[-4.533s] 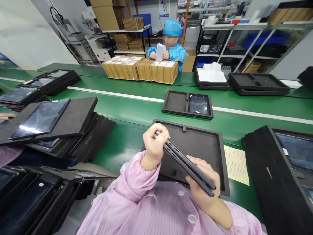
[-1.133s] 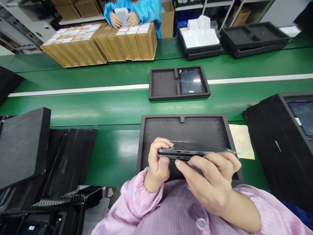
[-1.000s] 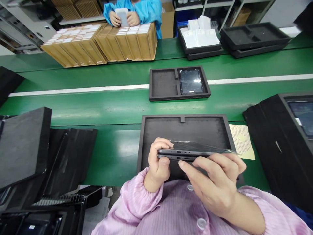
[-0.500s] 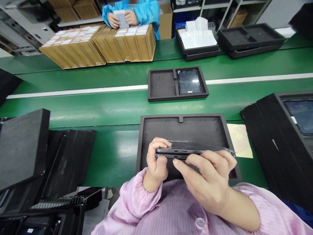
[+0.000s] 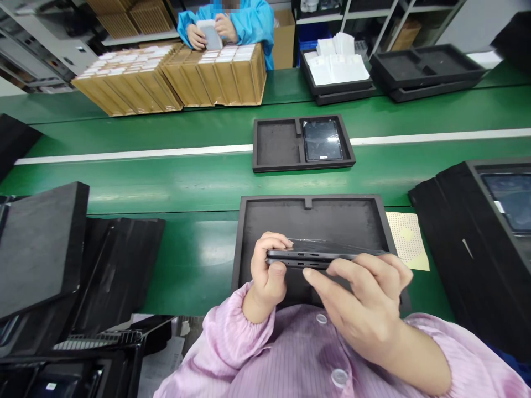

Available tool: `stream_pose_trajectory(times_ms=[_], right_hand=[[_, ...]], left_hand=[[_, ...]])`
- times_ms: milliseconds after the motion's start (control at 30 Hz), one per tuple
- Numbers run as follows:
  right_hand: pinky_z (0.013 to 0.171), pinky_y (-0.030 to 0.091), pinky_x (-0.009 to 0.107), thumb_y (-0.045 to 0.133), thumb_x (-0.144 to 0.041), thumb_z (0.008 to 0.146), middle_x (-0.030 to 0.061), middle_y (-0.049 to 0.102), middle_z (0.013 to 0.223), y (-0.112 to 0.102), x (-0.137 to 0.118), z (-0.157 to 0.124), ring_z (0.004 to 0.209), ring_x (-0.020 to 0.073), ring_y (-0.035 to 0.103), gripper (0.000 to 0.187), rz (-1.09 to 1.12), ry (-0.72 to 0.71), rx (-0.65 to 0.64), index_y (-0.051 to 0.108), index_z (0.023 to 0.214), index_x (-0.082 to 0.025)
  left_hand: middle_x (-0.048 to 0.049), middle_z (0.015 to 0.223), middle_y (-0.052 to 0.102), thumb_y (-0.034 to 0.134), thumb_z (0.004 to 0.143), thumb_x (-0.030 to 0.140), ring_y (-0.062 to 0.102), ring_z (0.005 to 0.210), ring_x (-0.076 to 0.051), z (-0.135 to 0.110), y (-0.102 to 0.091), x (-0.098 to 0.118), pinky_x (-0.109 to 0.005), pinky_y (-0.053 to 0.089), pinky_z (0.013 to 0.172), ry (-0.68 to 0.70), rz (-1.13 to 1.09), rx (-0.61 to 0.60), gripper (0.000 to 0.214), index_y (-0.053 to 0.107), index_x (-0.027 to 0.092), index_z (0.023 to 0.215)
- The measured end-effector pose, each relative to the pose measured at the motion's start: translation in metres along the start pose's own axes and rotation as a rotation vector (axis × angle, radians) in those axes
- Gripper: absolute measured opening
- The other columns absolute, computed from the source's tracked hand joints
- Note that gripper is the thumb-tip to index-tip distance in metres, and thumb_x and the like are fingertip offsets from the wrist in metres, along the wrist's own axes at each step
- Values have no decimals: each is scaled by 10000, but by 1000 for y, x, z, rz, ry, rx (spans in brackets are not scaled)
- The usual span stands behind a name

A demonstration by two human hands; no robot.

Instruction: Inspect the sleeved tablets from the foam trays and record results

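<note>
Both hands hold two thin dark tablets [image 5: 309, 257] stacked flat, edge toward me, with ports showing along the near side and clear film on top. My left hand [image 5: 267, 273] wraps round the stack's left end, thumb on the near edge. My right hand [image 5: 365, 304] grips the right part, fingers curled over the near edge. The stack hovers over an empty black foam tray [image 5: 315, 218] on the green bench.
A smaller foam tray [image 5: 276, 143] with one tablet [image 5: 322, 140] lies on the green conveyor [image 5: 166, 177]. Black trays are stacked at left [image 5: 39, 249] and right [image 5: 468, 237]. A yellow dotted sheet [image 5: 406, 240] lies beside my tray. Across, a person in blue [image 5: 226, 25] handles boxes [image 5: 174, 77].
Since 4.5 s ago the tablets went from steeply tilted to level and my view dropped down. Over the last second both hands and the stack stayed almost still.
</note>
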State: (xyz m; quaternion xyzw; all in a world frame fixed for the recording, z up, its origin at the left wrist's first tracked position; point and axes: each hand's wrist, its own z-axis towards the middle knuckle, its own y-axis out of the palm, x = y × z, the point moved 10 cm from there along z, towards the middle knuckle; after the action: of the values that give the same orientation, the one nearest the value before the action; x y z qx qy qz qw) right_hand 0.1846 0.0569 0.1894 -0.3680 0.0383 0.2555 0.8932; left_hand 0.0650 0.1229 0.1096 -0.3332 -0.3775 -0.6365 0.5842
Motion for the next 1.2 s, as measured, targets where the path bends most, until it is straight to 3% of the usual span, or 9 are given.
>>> stream_pose_trajectory(times_ms=[233,367,467,567,633,767,833,967,1200], right_hand=[[879,369,390,536,-131,899,29,602,923,-10,-8,1,904,193,512,172,144,-160,-99,656,946,-246],[883,458,430,633,-367,860,117,583,1170,-24,38,-6,1063,285,551,468,243,4,-241,511,1290,-229],[675,549,333,553,-445,897,113,620,1199,2,64,-28,828,219,644,618,504,216,-546,335,1442,-252],[565,559,292,543,-387,896,87,661,1142,25,59,-47,678,184,648,668,714,336,-720,255,1485,-257],[645,587,327,553,-346,874,94,656,1164,31,52,-50,803,229,679,719,742,358,-716,224,1501,-226],[862,570,398,537,-283,853,101,513,1384,32,53,-44,1159,298,580,736,718,356,-593,209,1508,-208],[913,550,407,526,-253,853,93,442,1446,30,56,-43,1240,298,516,737,707,344,-551,195,1510,-211],[1000,487,411,492,-216,867,80,362,1497,26,53,-44,1313,272,433,724,732,269,-525,164,1513,-232],[1008,478,413,471,-254,882,112,325,1513,21,49,-49,1329,281,408,699,686,224,-505,169,1511,-197]], left_hand=[[-22,730,583,448,894,497,563,690,-172,6,-8,-11,-315,461,642,-27,-35,144,330,559,197,813],[-5,551,540,407,895,422,518,538,-156,23,-6,-12,-295,409,545,-105,-93,208,389,539,196,608],[-6,513,540,436,877,382,486,505,-143,44,19,-7,-288,378,525,-165,-91,32,395,539,193,545],[-2,501,530,444,885,404,469,486,-131,55,54,-1,-281,370,515,-186,-147,-215,418,538,189,538],[2,521,530,443,896,441,477,502,-129,57,68,1,-277,391,537,-167,-181,-280,428,553,188,569],[-49,851,661,595,838,448,601,828,-177,51,52,7,-311,471,783,-53,-82,-31,262,669,199,805],[-82,1114,661,616,839,406,579,1073,-218,38,47,8,-366,433,953,-48,-53,8,257,688,223,1004],[-63,1376,546,602,852,360,457,1298,-262,15,54,4,-433,342,1093,-173,-204,-126,444,561,291,1289],[-91,1415,503,658,806,336,414,1334,-311,13,54,14,-480,324,1113,-179,-194,-233,525,542,273,1315]])
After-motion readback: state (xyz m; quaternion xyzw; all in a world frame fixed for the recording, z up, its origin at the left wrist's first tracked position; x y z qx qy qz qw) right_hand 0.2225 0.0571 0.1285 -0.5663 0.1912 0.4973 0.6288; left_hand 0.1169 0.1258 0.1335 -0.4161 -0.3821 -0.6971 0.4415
